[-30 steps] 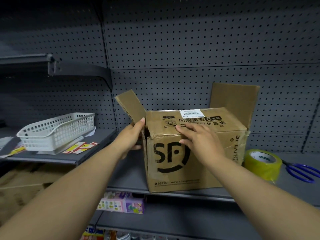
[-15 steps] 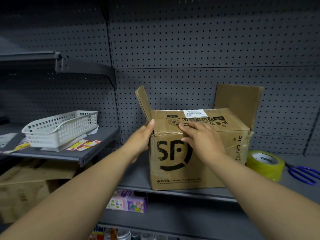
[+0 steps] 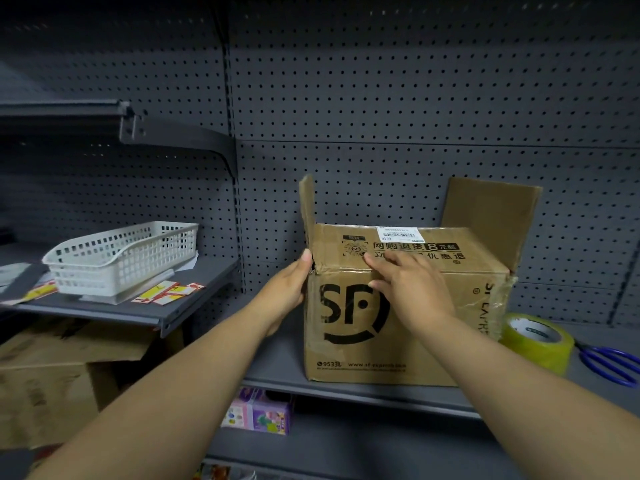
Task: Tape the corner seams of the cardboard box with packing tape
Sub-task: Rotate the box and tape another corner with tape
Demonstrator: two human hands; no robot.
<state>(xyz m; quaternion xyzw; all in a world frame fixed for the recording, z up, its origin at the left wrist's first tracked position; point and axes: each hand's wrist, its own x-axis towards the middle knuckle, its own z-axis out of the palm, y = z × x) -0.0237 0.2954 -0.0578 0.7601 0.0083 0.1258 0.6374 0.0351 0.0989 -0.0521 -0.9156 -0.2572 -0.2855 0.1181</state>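
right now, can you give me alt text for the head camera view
Two bare hands steady a cardboard box on a grey shelf: the left hand against its left side by an upright flap, the right hand flat over the folded front flap. A yellow tape roll and blue scissors lie to its right.

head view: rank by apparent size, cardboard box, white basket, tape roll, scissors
1. cardboard box, clearly largest
2. white basket
3. Packing tape roll and blue scissors: unsure, since the scissors are cut off by the frame edge, so only the handles show.
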